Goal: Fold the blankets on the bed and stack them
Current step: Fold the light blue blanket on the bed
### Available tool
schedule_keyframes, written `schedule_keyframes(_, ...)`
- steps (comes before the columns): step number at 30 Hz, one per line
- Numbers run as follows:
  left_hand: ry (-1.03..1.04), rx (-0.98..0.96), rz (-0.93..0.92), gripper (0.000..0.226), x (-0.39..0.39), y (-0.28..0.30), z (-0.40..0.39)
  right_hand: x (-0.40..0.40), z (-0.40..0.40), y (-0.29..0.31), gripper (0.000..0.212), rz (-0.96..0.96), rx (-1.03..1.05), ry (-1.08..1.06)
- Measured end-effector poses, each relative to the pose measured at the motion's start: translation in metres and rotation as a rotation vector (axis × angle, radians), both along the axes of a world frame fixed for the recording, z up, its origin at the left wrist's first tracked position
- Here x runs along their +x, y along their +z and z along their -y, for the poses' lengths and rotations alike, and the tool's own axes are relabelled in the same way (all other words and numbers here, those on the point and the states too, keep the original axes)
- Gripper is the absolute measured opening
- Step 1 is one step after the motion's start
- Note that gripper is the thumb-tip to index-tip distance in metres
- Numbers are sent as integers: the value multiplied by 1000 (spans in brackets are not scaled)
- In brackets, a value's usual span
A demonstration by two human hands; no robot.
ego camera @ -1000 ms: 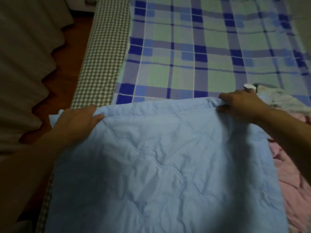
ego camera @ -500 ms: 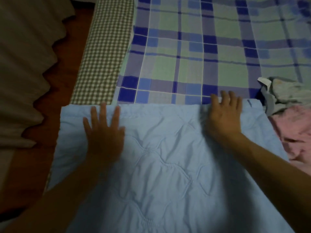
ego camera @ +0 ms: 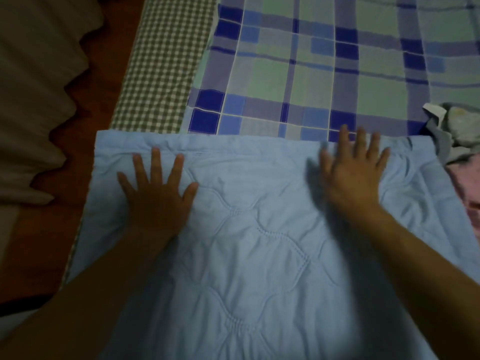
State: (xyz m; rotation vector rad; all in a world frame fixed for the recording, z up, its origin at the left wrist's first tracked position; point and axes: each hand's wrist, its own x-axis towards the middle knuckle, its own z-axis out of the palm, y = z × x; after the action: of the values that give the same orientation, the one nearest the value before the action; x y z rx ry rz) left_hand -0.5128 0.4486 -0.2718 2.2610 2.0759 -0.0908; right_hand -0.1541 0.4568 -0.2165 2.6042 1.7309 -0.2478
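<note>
Since half a second ago both hands have slid slightly outward along the light blue quilted blanket [ego camera: 259, 242], which lies flat on the bed. The left hand [ego camera: 155, 196] and right hand [ego camera: 355, 175] press it with straight, spread fingers, gripping nothing. Beyond its far edge lies the plaid sheet [ego camera: 324, 66]; crumpled grey and pink cloth [ego camera: 457, 141] sits at right.
</note>
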Motion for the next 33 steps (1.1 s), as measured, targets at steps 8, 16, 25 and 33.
schedule_keyframes(8,-6,-89,5,72,3,-22,-19,-78,-6,-67,76,28,-163,348)
schedule_keyframes(16,-193,-54,91,65,62,31,86,-122,-45,-21,55,-1288,326,-76)
schedule_keyframes(25,-366,88,-43,68,71,-16,-15,-142,-19,-46,52,-1426,236,-211)
schedule_keyframes(33,-387,10,-25,65,82,-55,-59,-158,113,-45,64,-1440,165,-301)
